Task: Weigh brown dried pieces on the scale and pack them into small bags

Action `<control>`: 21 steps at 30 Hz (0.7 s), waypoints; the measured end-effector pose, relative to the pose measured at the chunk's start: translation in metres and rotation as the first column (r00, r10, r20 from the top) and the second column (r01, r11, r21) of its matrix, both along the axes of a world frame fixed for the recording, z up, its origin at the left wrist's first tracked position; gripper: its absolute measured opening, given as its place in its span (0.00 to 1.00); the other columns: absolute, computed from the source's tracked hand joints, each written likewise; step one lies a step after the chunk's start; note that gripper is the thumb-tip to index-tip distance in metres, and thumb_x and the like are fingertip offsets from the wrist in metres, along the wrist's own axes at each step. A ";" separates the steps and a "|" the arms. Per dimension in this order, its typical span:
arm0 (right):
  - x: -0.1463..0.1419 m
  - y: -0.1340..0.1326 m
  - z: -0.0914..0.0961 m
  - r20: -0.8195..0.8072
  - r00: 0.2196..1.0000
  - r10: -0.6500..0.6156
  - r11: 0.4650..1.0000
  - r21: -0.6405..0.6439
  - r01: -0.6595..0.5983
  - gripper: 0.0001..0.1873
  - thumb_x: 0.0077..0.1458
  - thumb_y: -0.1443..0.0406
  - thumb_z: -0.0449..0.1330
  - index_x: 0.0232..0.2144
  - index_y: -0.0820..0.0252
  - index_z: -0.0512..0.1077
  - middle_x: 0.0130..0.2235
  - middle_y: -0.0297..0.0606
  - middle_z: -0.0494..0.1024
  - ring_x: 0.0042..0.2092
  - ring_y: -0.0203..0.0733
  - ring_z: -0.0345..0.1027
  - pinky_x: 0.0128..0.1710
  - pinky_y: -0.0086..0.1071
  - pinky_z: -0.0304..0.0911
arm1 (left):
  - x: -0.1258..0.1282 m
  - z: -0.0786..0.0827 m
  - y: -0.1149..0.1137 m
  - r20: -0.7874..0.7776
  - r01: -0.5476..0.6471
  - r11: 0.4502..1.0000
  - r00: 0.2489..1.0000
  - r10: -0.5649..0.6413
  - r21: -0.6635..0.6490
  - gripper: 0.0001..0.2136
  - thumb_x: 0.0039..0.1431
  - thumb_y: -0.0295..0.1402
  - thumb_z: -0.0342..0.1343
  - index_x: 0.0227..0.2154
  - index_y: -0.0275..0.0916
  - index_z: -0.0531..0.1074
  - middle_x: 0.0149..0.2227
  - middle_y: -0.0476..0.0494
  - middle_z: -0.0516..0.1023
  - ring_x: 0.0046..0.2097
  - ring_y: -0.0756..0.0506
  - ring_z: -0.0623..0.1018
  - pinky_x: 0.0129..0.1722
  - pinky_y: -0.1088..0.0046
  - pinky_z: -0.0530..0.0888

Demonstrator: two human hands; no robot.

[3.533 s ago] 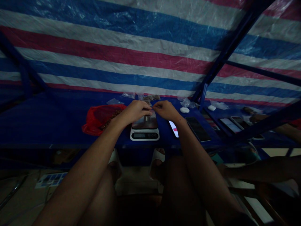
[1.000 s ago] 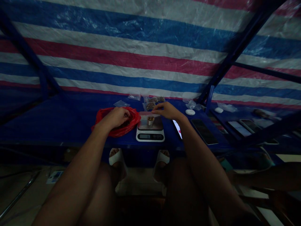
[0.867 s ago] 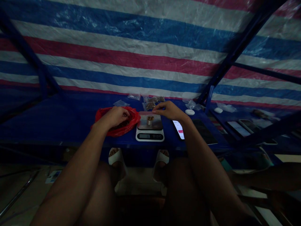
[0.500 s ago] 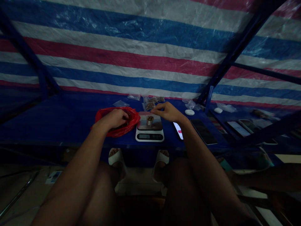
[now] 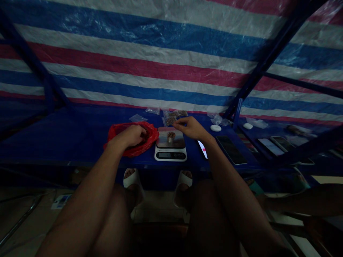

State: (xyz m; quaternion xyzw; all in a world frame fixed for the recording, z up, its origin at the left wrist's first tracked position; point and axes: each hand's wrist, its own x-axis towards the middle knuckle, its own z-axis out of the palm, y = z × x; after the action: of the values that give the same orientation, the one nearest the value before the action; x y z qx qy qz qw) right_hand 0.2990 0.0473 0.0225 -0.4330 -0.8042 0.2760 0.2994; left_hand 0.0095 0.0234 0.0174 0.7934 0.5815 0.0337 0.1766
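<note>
My left hand (image 5: pixel 134 135) reaches into a crumpled red plastic bag (image 5: pixel 154 137), its fingers curled and partly hidden; what they grip is unclear. A small metal cup (image 5: pixel 170 140), filled with brownish bits, stands on the plate of a white digital scale (image 5: pixel 159 158). Its display is too dim to read. Just above the plate's far right corner is my right hand (image 5: pixel 189 127), thumb and fingertips drawn together. Anything pinched there is too small to make out. Behind the scale lie clear bags of brown bits (image 5: pixel 170 121).
A lit phone (image 5: pixel 203 149) lies beneath my right forearm, with a dark tablet (image 5: pixel 232 150) beside it. Farther back are a white case (image 5: pixel 215 128) and clear plastic bags (image 5: pixel 217 119). Blue frame bars (image 5: pixel 257 69) and a striped sheet (image 5: pixel 150 64) border the blue table (image 5: pixel 88 142). Another person's limb (image 5: pixel 302 205) shows at right.
Both hands stay almost in place. My left fingers shift slightly inside the red bag, and the right hand moves a little to the right. The cup and scale have not moved.
</note>
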 end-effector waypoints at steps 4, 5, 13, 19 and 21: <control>0.003 0.001 -0.001 -0.005 0.999 -0.033 0.999 0.019 0.033 0.14 0.63 0.60 0.61 0.41 0.61 0.85 0.44 0.42 0.87 0.44 0.46 0.78 0.47 0.37 0.69 | -0.007 -0.002 0.007 0.017 -0.006 0.992 1.000 0.004 0.128 0.14 0.61 0.26 0.57 0.44 0.43 0.85 0.49 0.43 0.87 0.49 0.41 0.85 0.49 0.72 0.77; 0.004 0.001 -0.002 -0.008 0.999 -0.040 0.999 0.022 0.040 0.15 0.63 0.60 0.61 0.41 0.61 0.84 0.44 0.41 0.87 0.45 0.46 0.78 0.47 0.37 0.69 | -0.009 -0.002 0.008 0.035 -0.010 0.987 0.999 0.004 0.159 0.13 0.62 0.29 0.58 0.45 0.43 0.85 0.49 0.43 0.87 0.49 0.41 0.85 0.50 0.71 0.77; 0.003 0.001 -0.002 -0.020 0.999 -0.043 0.999 0.015 0.043 0.15 0.62 0.60 0.61 0.41 0.62 0.84 0.43 0.42 0.87 0.44 0.47 0.78 0.46 0.37 0.69 | 0.015 0.010 -0.001 0.307 0.006 0.948 0.945 -0.108 0.317 0.14 0.65 0.36 0.61 0.49 0.41 0.85 0.52 0.44 0.86 0.54 0.40 0.83 0.59 0.66 0.75; 0.002 0.005 -0.005 -0.019 1.000 -0.017 1.000 0.021 0.017 0.15 0.63 0.59 0.59 0.39 0.62 0.84 0.40 0.41 0.86 0.41 0.44 0.76 0.42 0.35 0.67 | 0.058 0.020 -0.005 0.393 0.139 0.941 0.882 -0.259 0.310 0.12 0.65 0.33 0.62 0.47 0.40 0.85 0.51 0.43 0.86 0.51 0.41 0.83 0.56 0.66 0.76; 0.002 0.005 -0.006 -0.028 1.000 -0.005 0.999 0.034 0.006 0.16 0.63 0.59 0.59 0.38 0.62 0.84 0.39 0.41 0.86 0.39 0.43 0.75 0.41 0.35 0.66 | 0.067 0.022 -0.005 0.369 0.209 0.934 0.876 -0.310 0.290 0.10 0.64 0.31 0.61 0.45 0.41 0.86 0.48 0.44 0.87 0.49 0.41 0.84 0.54 0.66 0.77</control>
State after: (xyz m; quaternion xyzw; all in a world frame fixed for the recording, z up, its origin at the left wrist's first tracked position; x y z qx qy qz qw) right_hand 0.3010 0.0527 0.0162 -0.4263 -0.8033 0.2675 0.3186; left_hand 0.0769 0.0189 0.0393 0.8553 0.4107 0.2449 0.1996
